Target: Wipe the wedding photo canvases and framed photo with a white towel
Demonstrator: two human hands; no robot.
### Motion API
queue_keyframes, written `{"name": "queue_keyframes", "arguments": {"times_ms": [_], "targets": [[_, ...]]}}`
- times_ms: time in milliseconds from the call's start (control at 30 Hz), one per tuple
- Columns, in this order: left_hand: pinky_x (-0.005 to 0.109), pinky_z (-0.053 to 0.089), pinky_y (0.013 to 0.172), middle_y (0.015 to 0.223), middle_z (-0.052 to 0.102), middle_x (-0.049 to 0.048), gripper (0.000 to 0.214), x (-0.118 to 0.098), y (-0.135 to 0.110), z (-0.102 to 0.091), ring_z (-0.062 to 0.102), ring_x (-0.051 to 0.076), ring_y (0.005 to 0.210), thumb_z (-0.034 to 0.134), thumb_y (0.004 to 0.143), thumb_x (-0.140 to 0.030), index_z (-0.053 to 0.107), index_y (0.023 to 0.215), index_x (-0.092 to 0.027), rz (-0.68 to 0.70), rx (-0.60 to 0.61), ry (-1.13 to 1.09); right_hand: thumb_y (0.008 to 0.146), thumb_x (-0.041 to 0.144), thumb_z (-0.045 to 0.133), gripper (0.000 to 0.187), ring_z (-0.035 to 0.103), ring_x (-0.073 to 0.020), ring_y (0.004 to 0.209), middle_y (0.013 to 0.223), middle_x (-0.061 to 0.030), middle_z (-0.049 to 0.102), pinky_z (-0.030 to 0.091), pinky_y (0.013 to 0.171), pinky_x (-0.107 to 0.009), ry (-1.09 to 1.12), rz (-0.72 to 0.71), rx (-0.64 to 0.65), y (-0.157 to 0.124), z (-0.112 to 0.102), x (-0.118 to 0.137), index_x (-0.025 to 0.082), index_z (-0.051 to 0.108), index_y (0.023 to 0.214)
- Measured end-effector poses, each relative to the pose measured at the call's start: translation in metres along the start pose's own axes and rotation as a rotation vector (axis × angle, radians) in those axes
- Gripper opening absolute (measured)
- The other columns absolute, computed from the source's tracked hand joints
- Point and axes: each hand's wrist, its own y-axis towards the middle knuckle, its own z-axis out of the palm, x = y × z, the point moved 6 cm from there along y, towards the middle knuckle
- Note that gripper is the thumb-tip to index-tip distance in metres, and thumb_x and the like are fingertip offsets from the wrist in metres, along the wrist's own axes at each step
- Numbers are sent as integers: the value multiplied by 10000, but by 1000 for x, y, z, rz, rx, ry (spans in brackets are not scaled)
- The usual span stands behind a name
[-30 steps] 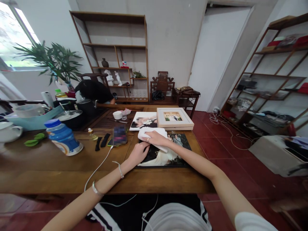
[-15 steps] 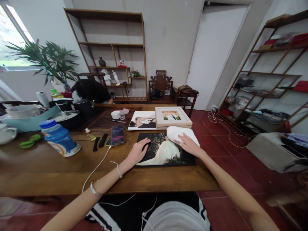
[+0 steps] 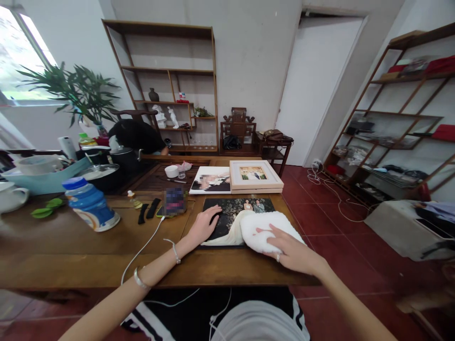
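A dark wedding photo print (image 3: 234, 213) lies flat near the front edge of the wooden table (image 3: 71, 237). My left hand (image 3: 203, 226) rests on its left edge with fingers spread flat, holding it down. My right hand (image 3: 289, 251) presses a folded white cloth (image 3: 265, 229) onto the print's near right corner, fingers curled over the cloth. Behind the print lie another unframed photo (image 3: 211, 180) and a light framed photo (image 3: 255, 175).
A phone (image 3: 174, 201) on a white cable, two black strips (image 3: 149, 209), a blue-capped bottle (image 3: 90, 203), a white mug (image 3: 12, 198) and pots (image 3: 103, 173) stand on the table's left. Someone in black bends behind the table (image 3: 137, 135). Shelves line the walls.
My right hand swept the white cloth from the print's far left across to its right side, then down to the near right corner. My left hand stayed on the left edge.
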Motion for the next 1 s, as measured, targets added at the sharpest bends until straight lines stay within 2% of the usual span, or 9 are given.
{"name": "queue_keyframes", "arguments": {"times_ms": [133,233,300,367,467,633,733,833,1000], "targets": [[418,421,987,1146,634,86,272,-1,1,0,521,218,1167,420,876,-187,618,1062,-175,9,10,1,890,456,400,366,231,-291,1336,1286,-88,519,283,1048,-445,5,61,-49,38,-10,-45,207,601,1068],[416,427,982,1141,637,94,269,-3,1,-1,526,215,1162,419,877,-189,621,1053,-167,24,7,-3,881,450,424,338,260,-300,1324,1234,-86,558,305,1030,-460,-42,68,-128,71,-17,-76,210,607,1035],[416,428,982,1139,638,94,267,-3,1,-1,525,215,1164,422,875,-188,622,1050,-166,30,6,-2,881,403,438,286,284,-293,1315,1189,-80,587,289,1042,-468,-97,47,-195,86,-20,-87,206,617,985],[416,428,982,1139,639,90,265,-3,1,-2,526,213,1162,424,873,-185,624,1046,-170,26,4,-3,884,358,440,247,313,-279,1302,1179,-83,595,260,1064,-472,-139,-3,-243,91,-20,-85,198,621,936],[412,429,982,1145,635,89,263,-2,1,-2,532,210,1156,427,869,-184,625,1041,-175,29,-9,-11,883,330,450,214,364,-259,1275,1275,-94,532,214,1091,-472,-147,-89,-250,74,-12,-65,192,611,861],[406,428,986,1142,635,94,264,-3,1,-2,538,206,1149,427,864,-181,625,1039,-171,45,-23,-7,872,322,473,209,334,-226,1297,1339,-80,476,126,1127,-445,-77,-178,-138,17,1,-9,198,571,736],[413,431,983,1144,634,92,268,-4,1,-3,538,208,1149,425,866,-182,625,1045,-173,42,-23,-2,878,337,463,235,309,-231,1310,1348,-57,467,128,1127,-443,-33,-162,-51,-2,4,9,202,573,721],[418,438,975,1133,641,83,270,-4,1,-3,541,208,1145,423,868,-182,630,1042,-182,48,-21,-8,876,392,459,265,255,-264,1332,1362,-40,451,193,1103,-457,12,-89,-32,5,2,-1,204,604,759],[423,439,974,1111,654,84,271,-3,1,-3,540,211,1146,433,865,-181,640,1039,-182,51,-13,-28,882,450,429,323,234,-288,1336,1297,-75,516,275,1055,-441,3,44,-150,52,-10,-55,198,630,905]]}}
